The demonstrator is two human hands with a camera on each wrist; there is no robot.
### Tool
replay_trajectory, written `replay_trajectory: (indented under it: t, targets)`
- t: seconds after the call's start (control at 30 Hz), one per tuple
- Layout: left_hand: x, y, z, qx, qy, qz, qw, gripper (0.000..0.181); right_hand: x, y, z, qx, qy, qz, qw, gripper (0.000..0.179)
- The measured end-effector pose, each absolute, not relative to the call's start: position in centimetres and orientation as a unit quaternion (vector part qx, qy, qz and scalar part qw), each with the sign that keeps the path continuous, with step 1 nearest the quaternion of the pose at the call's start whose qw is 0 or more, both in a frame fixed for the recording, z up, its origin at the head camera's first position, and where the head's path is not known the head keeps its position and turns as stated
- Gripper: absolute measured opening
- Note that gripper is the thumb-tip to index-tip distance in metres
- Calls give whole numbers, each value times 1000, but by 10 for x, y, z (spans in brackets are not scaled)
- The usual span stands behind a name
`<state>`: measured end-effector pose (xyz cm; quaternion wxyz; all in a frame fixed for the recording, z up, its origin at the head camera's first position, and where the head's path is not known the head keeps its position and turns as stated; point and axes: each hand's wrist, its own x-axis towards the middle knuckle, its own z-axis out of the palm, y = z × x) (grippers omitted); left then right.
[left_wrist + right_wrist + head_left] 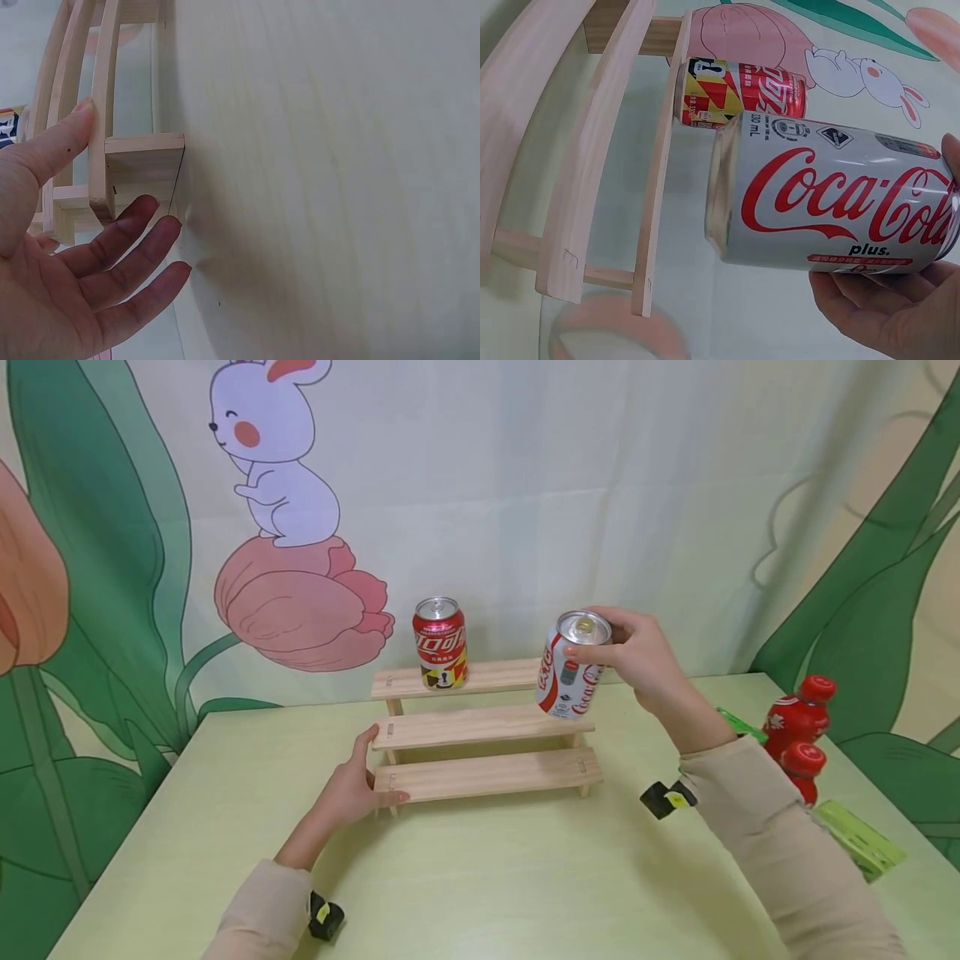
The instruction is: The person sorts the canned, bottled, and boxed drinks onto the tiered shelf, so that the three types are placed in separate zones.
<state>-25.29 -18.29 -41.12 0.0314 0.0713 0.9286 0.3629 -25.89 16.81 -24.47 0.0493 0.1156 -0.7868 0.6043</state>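
My right hand [637,652] grips a white Coca-Cola can [570,672] near its top, with the can tilted slightly. In the head view it overlaps the right end of a three-step wooden rack [480,727]; in the right wrist view its base [724,187] hangs apart from the planks. A red soda can [440,647] stands upright on the top step, left of centre. My left hand [352,785] holds the rack's left end, thumb on the front plank, index finger by the middle one. The left wrist view shows the other fingers [139,292] loosely bent below.
Two red bottles [798,722] with red caps stand at the table's right side, partly behind my right sleeve. Beside them lies a green plastic item [858,839]. A printed curtain [525,485] hangs behind the pale table [480,877].
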Motion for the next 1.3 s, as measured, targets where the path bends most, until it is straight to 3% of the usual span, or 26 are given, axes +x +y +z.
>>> replay_trajectory:
  t: [0.63,1.03,1.3]
  targets:
    - [-252,-183,-412,67,929,362,33,107,-280,154,-254,87,-786,610,57,46]
    - [-254,-182,-412,63,929,362,34,107,-292,143,-256,58,-806,585,62,53]
    - [-253,-182,-410,65,928,364,35,107,-298,138,-256,63,-800,596,37,54]
